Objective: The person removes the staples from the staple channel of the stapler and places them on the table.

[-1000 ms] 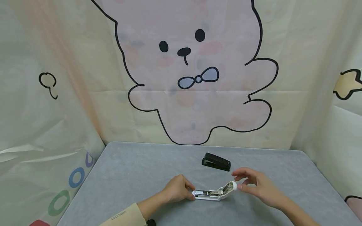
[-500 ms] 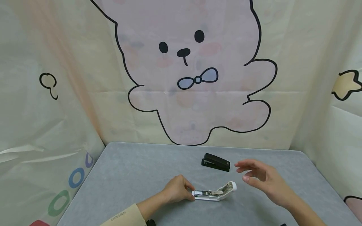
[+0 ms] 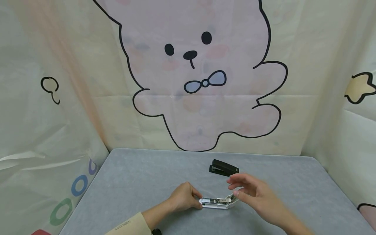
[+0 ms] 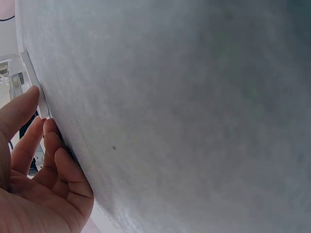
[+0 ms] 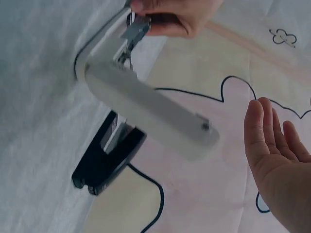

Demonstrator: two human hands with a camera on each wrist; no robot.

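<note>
A white stapler [image 3: 215, 203] lies on the grey table with its top arm swung up, baring the metal staple channel. My left hand [image 3: 184, 196] pinches its left end between thumb and fingers; the left wrist view shows the thumb [image 4: 22, 109] on the near side. Beside the raised arm is my right hand [image 3: 254, 196], fingers loosely bent, holding nothing. It overlaps part of that arm in the head view. In the right wrist view the fingers [image 5: 269, 128] stand apart from the raised white arm [image 5: 146, 111].
Behind the white stapler lies a black stapler [image 3: 224, 167], its right end close to my right fingertips in the head view. The table [image 3: 147, 173] meets a cloth backdrop [image 3: 299, 124] printed with a cartoon bear, with more cloth at both sides.
My right hand first draws back right from the white stapler's raised arm, then returns leftward and now overlaps it. The left hand keeps its pinch in place.
</note>
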